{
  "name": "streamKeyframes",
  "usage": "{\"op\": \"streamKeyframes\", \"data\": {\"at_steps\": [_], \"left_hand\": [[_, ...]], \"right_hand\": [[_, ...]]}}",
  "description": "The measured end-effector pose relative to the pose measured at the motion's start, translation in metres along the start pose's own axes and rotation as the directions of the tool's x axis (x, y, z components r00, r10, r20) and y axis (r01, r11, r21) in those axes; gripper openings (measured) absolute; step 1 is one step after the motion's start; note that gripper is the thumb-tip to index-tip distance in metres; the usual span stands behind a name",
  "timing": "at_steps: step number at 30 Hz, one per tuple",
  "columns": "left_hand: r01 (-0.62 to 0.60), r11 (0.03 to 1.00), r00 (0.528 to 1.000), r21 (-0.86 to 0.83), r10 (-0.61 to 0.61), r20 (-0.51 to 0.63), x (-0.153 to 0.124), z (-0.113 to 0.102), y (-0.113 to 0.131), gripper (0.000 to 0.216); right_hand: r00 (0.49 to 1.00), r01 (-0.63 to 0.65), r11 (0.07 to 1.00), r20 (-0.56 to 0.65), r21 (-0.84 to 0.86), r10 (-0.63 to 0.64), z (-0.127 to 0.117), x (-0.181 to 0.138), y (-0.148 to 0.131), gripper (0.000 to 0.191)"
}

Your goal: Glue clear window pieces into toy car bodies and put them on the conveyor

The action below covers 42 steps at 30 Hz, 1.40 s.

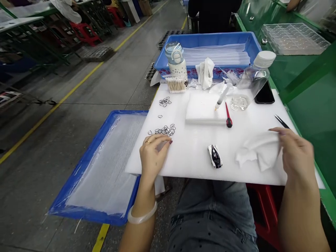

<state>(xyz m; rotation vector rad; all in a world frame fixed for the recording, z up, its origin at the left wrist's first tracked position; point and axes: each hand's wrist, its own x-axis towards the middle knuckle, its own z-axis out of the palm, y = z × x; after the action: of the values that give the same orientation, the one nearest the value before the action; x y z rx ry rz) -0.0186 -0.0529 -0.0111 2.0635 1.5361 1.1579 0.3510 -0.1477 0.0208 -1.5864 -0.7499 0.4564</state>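
Observation:
My left hand (pixel 154 154) rests at the left of the white work board (pixel 191 168), its thumb and forefinger pinched together. Whatever they hold, if anything, is too small to make out. Just beyond the fingertips lies a loose pile of small black rings (pixel 166 130). At the right side, my right hand (pixel 298 150) is closed at the edge of a crumpled white tissue (pixel 259 150). Black tweezers (pixel 282 121) lie right behind its fingers, partly hidden. Between my hands sits a small white and black toy car (pixel 215 156), touched by neither.
A foam block (pixel 203 108) bears a syringe (pixel 223 96); a red and black tool (pixel 229 117) lies beside it. Behind stand cotton swabs (pixel 175 84), a tumbler (pixel 177 63), a clear bottle (pixel 253 78) and a blue bin (pixel 204 38). A phone (pixel 265 94) lies right; a blue tray (pixel 86 215) left.

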Motion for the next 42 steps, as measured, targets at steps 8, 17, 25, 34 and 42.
{"op": "streamKeyframes", "data": {"at_steps": [8,17,25,34,42], "left_hand": [[0.011,0.836,0.978,-0.548,0.105,0.180,-0.039,0.030,0.079,0.011],[-0.181,0.646,0.925,-0.742,0.367,0.095,-0.061,0.049,0.099,0.021],[0.340,0.384,0.909,-0.859,0.101,0.405,-0.060,0.060,0.094,0.014],[0.587,0.016,0.808,-0.810,-0.070,0.584,-0.052,0.061,0.086,0.020],[0.611,-0.056,0.779,-0.790,-0.131,0.613,-0.048,0.059,0.089,0.024]], "right_hand": [[0.916,-0.240,0.940,0.378,0.242,0.137,0.033,-0.069,-0.030,0.039],[0.607,-0.615,0.763,0.738,0.201,0.295,0.054,-0.135,-0.019,0.040],[0.677,-0.591,0.752,0.686,0.291,0.266,0.073,-0.135,-0.025,0.040],[0.739,-0.353,0.917,0.656,0.184,0.152,0.060,-0.122,-0.023,0.027],[0.667,0.686,0.728,0.406,-0.006,-0.625,0.073,-0.112,-0.033,0.010]]}}
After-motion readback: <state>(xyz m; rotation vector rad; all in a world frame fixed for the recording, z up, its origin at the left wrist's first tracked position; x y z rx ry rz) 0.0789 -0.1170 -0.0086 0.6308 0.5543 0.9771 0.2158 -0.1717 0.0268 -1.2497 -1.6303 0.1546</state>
